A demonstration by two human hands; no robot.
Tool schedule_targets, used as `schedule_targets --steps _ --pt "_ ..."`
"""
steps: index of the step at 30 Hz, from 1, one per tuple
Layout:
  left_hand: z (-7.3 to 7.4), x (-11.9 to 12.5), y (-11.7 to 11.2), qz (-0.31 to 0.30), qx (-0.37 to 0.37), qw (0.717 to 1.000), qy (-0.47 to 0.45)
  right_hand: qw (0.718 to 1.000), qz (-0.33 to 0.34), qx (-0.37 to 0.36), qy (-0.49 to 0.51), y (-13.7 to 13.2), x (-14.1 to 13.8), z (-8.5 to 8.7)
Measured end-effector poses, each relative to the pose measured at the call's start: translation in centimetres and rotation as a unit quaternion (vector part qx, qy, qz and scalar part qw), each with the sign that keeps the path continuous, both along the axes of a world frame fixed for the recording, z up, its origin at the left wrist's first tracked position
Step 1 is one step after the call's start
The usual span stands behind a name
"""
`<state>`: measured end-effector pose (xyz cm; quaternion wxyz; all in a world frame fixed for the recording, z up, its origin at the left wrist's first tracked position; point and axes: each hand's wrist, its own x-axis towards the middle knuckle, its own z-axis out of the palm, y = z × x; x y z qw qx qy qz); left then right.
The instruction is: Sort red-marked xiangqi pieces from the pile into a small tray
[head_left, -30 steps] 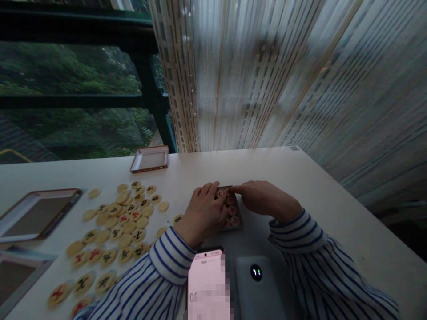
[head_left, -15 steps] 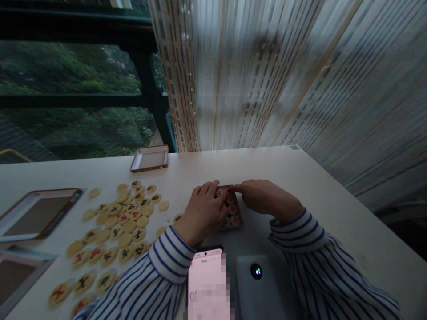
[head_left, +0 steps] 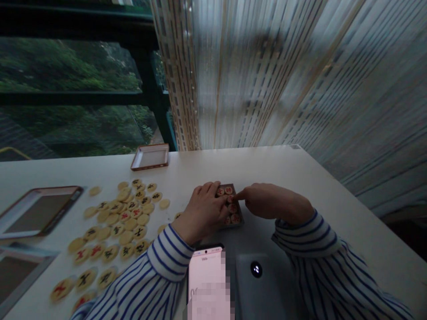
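Observation:
A small brown box (head_left: 240, 221) at the table's middle holds round pale chess pieces (head_left: 232, 207) with red marks, packed in rows. My left hand (head_left: 203, 213) lies curled over the box's left side, its fingers pressed on the pieces. My right hand (head_left: 270, 202) is closed beside the box's right edge, and its forefinger tip touches the pieces. Whether it holds one is hidden. Both wrists wear blue-striped sleeves.
Several loose chess pieces (head_left: 123, 218), red and black marked, are scattered to the left. A small box lid (head_left: 151, 158) sits at the back. Two larger trays (head_left: 36, 211) lie at the far left. A phone (head_left: 207, 284) and a grey device (head_left: 258, 280) lie near me. A curtain hangs behind.
My right hand has drawn back to the right, uncovering the top two pieces in the box. My left hand has stayed on the box.

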<state>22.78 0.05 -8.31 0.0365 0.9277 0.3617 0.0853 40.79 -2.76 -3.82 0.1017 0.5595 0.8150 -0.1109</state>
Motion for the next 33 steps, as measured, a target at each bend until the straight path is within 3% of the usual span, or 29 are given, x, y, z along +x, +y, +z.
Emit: schedule_targets --steps 8,33 --pt "-0.19 0.15 -0.02 0.001 0.002 1.000 -0.003 1.000 -0.002 -0.023 -0.012 0.04 -0.27 0.19" --pt "-0.15 0.30 0.00 -0.002 -0.001 1.000 0.007 1.000 0.007 0.002 0.014 -0.45 -0.56 0.53"
